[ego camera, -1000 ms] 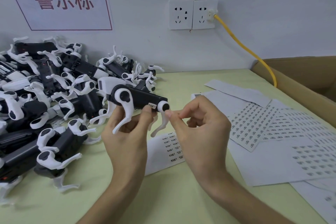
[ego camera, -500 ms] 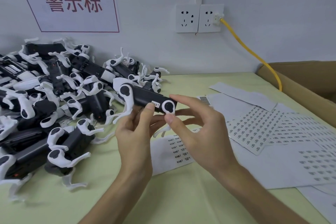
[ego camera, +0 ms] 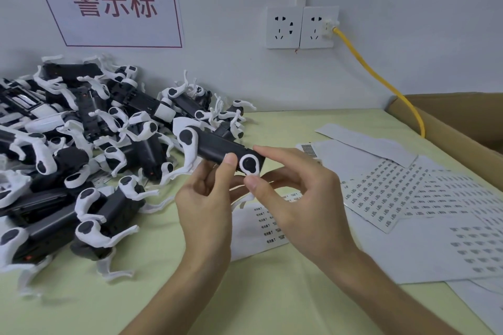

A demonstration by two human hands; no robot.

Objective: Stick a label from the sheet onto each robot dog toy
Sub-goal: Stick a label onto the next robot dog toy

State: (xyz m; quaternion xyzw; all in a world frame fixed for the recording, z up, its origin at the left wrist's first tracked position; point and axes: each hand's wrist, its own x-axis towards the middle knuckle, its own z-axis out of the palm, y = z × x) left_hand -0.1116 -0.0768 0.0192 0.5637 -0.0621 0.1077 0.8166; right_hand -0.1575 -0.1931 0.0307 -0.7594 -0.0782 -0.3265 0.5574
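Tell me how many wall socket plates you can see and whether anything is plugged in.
2. The left socket plate and the right socket plate sit side by side on the wall above the table. Only the right one has a plug, with a yellow cable.

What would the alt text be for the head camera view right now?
Two hands hold one black-and-white robot dog toy above a pale green table: the left hand grips its body, thumb pressing its side, and the right hand pinches its end. A pile of toys lies left, label sheets right.
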